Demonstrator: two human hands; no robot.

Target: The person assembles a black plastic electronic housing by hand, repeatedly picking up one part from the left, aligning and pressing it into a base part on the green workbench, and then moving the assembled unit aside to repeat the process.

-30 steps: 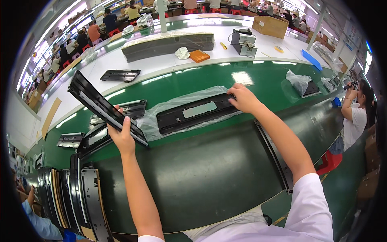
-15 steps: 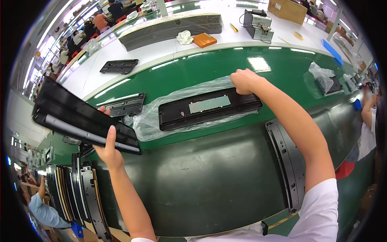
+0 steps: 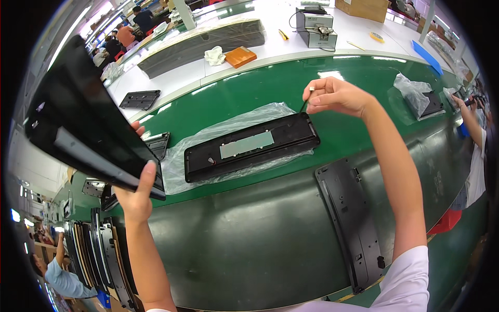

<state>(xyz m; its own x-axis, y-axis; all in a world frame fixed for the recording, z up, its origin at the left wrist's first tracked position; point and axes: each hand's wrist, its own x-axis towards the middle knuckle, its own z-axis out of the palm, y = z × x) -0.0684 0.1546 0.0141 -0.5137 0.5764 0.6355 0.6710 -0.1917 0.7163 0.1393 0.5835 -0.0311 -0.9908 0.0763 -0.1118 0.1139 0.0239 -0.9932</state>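
Strand, thin and dark: the right hand pinches it above the black tray on the green worktop; the left hand grips a tilted panel. Gentle, slack handling seems best.

Bare left hand is raised and clamped, thumb pointing up, most fingers hidden. Bare left forearm rises steeply from the lower edge. Bare right hand reaches farther forward, fingers curled to the thumb in a pinching grip. Bare right forearm angles forward-left from a white fabric sleeve.
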